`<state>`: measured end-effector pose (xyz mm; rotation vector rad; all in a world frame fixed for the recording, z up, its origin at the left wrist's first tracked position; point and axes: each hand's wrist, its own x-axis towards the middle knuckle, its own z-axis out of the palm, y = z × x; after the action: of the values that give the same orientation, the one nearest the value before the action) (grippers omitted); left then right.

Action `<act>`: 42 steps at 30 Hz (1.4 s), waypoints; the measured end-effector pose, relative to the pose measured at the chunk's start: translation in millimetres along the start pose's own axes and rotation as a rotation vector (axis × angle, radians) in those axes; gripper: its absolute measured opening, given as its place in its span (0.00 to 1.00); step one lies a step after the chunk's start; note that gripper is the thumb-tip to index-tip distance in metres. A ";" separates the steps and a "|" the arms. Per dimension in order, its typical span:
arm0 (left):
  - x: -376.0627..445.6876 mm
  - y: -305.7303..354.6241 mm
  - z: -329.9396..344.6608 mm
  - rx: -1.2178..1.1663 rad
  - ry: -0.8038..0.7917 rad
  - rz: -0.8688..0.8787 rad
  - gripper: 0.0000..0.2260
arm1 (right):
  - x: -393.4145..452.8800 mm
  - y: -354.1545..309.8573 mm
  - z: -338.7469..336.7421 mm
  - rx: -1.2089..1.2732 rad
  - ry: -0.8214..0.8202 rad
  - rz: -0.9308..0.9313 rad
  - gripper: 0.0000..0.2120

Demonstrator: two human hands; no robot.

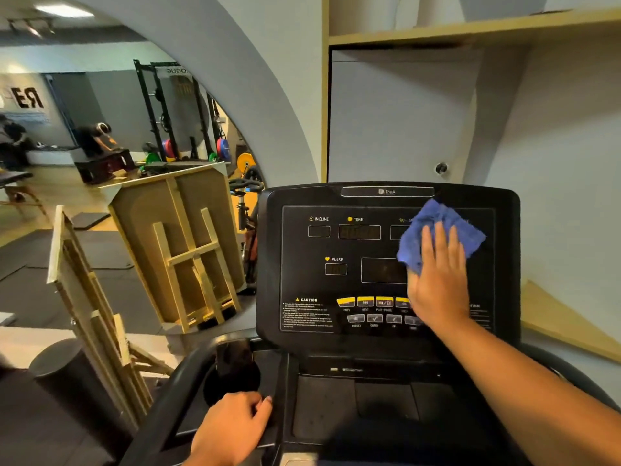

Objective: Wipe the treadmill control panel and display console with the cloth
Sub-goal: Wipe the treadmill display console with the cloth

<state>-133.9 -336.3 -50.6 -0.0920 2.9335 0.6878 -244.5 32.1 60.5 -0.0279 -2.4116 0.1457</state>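
1. Nearest of all is the left hand [232,423], low at the front of the treadmill, its fingers curled over the edge of the lower tray [268,395] beside a dark cup holder [232,381]. To me it looks like a brace, steadying the body while the other arm reaches forward.
2. Stretched out across the machine, the right hand [437,280] lies flat on the display console [386,264], palm down, fingers straight and only slightly spread.
3. Under those fingers is the blue cloth [437,230], bunched and pressed against the right half of the panel (it hides the reading next to TIME and part of the big middle window). A flat palm spreads pressure over more cloth, which probably explains why nothing is pinched.
4. Heel of the hand covers the right end of the yellow buttons [364,301]; the grey keys [374,318] below show beside the wrist.
5. INCLINE, TIME and PULSE windows on the left stand uncovered, and I'd guess that side is yet to be wiped.
6. Left of the console a mirror [134,163] shows a gym floor with racks and weight plates.
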 end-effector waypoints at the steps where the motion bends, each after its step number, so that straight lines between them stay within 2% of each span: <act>1: 0.6 0.5 -0.9 0.001 -0.005 -0.004 0.20 | 12.3 -3.7 -4.3 0.018 0.020 0.088 0.34; 3: 1.4 1.0 -2.0 0.003 -0.013 -0.013 0.20 | 31.0 -30.3 -6.3 0.040 0.059 0.164 0.35; 4: 1.6 0.9 -2.2 0.003 -0.017 -0.016 0.20 | 35.0 -48.9 -3.1 0.029 0.058 0.116 0.35; 7: 2.6 -0.1 -1.4 -0.004 -0.018 -0.013 0.19 | 30.7 -95.0 13.8 -0.044 0.001 -0.210 0.36; 9: 3.6 0.1 -1.1 -0.005 -0.020 -0.023 0.19 | 29.5 -92.9 16.2 -0.055 -0.018 -0.333 0.36; 12: 6.1 0.4 0.3 0.006 -0.042 -0.051 0.18 | 30.4 -44.4 6.1 -0.071 -0.022 -0.431 0.37; 14: 7.7 1.2 0.2 0.013 -0.053 -0.060 0.18 | 25.5 3.0 -0.4 -0.008 -0.022 -0.260 0.36; 17: 10.2 0.5 0.9 0.024 -0.066 -0.057 0.19 | 24.0 54.4 -17.5 0.070 0.040 0.135 0.34; 19: 9.9 0.2 1.4 0.016 -0.074 -0.063 0.18 | 33.6 53.3 -21.4 0.060 0.067 0.282 0.35; 21: 10.2 0.5 -0.1 0.009 -0.069 -0.065 0.19 | 47.1 24.8 -20.9 0.062 0.079 0.324 0.35; 23: 10.8 0.8 -0.2 0.008 -0.062 -0.065 0.19 | 58.1 -21.7 -14.3 0.029 0.062 0.181 0.34; 28: 10.0 -2.5 4.2 -0.015 -0.035 -0.069 0.18 | 63.9 -138.2 8.8 -0.045 -0.035 -0.520 0.35; 31: 11.2 -4.3 3.3 -0.009 -0.035 -0.054 0.19 | 69.0 -124.3 5.5 -0.056 -0.051 -0.612 0.34; 34: 9.8 -4.1 3.4 -0.010 -0.058 -0.056 0.18 | 66.1 -71.9 -5.1 -0.021 -0.037 -0.464 0.37; 38: 9.4 -3.3 2.3 -0.016 -0.070 -0.058 0.18 | 54.1 10.3 -23.2 0.092 0.021 -0.033 0.34; 40: 9.0 -2.7 1.3 -0.015 -0.066 -0.060 0.18 | 49.9 27.8 -24.0 0.102 0.060 0.135 0.32; 42: 9.0 -2.0 -0.6 -0.018 -0.060 -0.061 0.18 | 53.6 13.2 -20.7 0.099 0.071 0.250 0.32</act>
<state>-142.7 -338.7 -52.1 -0.1593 2.8551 0.6953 -271.2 50.4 109.8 -0.2845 -2.3196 0.3717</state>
